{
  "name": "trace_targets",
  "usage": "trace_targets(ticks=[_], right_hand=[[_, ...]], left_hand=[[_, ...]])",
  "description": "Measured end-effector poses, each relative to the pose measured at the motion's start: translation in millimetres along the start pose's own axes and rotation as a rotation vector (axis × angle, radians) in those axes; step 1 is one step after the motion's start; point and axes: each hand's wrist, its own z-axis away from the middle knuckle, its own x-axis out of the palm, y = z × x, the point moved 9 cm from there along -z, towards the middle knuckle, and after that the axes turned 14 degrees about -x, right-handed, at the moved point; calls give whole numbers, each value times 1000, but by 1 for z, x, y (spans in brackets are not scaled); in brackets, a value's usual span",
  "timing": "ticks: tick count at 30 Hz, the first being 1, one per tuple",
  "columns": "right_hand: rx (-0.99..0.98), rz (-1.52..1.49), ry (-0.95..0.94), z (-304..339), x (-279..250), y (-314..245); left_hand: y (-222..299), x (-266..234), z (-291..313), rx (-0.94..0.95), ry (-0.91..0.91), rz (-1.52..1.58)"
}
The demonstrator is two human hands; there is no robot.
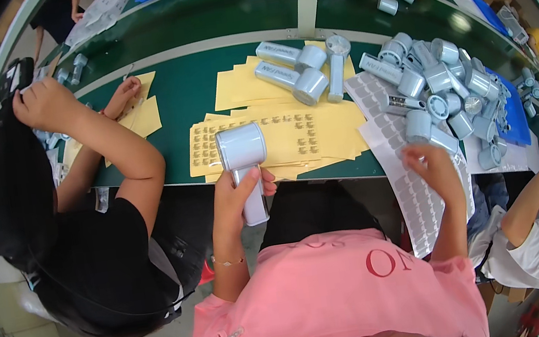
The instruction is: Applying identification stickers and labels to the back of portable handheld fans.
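My left hand (243, 193) is wrapped round the handle of a light-blue handheld fan (243, 146), its wide round head pointing up and away from me. On the right, my right hand (434, 169) hovers over a long sheet of grey stickers (420, 213) that hangs off the table edge. Its fingers are curled toward the thumb, and whatever may be between them is too small to make out. Beyond the held fan lie yellow sticker sheets (339, 127), one bearing rows of small dark labels. Several matching fans (311, 87) rest on the yellow sheets farther back.
A large heap of similar fans (439, 79) covers the table's right side, beside a blue tray (513, 110). To my left, a person in black (100, 261) sits close, an arm over the table. Other people work across the green bench (220, 13) and at right.
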Motion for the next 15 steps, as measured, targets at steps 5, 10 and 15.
trace_targets(ticks=[5,10,15], right_hand=[[-161,-77,9,-91,12,-60],[-211,-255,-28,-142,96,-81],[-109,-298,77,-128,112,-72]], left_hand=[[12,-15,-4,70,59,-23],[2,-24,-20,36,-60,296],[17,-13,-32,29,-32,102]])
